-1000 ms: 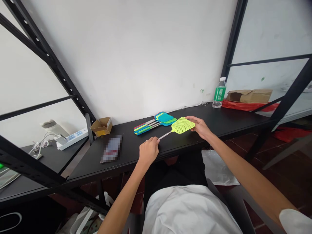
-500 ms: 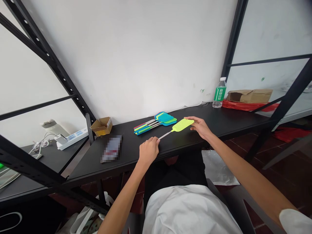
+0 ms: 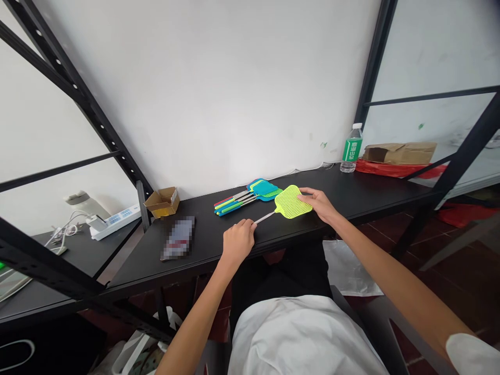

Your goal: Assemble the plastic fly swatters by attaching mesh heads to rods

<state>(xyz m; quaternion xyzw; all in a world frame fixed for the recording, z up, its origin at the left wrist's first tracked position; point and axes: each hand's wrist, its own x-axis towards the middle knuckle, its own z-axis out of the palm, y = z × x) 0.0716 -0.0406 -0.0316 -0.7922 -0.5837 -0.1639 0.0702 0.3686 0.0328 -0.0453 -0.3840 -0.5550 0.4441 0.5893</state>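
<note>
1. A white wall is rising behind a black tabletop (image 3: 363, 195), with black perforated steel rack uprights (image 3: 375, 62) standing at either end.
2. A lime-green fly swatter (image 3: 292, 202) is lying across the tabletop between the hands, its head just beside a bunched set of blue-and-green fly swatters (image 3: 250, 197).
3. The left hand (image 3: 238, 242) is curling its fingers (image 3: 247, 224) over the end of the swatter's metal handle (image 3: 265, 217), closed enough to seem to be gripping it.
4. The right hand (image 3: 318, 204) is half open, its fingers (image 3: 304, 194) touching the head's right edge; whether they are gripping it, I cannot tell.
5. The swatter head is showing its full mesh face again, having looked narrow and tilted half a second ago, so the swatter is turning about its handle.
6. A water bottle (image 3: 351, 148) is carrying a green label with Chinese characters, seemingly 鼎湖山泉, but a packet (image 3: 177, 238) is showing only pixelated blur.
7. A small cardboard box (image 3: 162, 203) is sitting near the packet, and a brown paper package (image 3: 400, 153) is resting on a red plastic bag (image 3: 390, 167).
</note>
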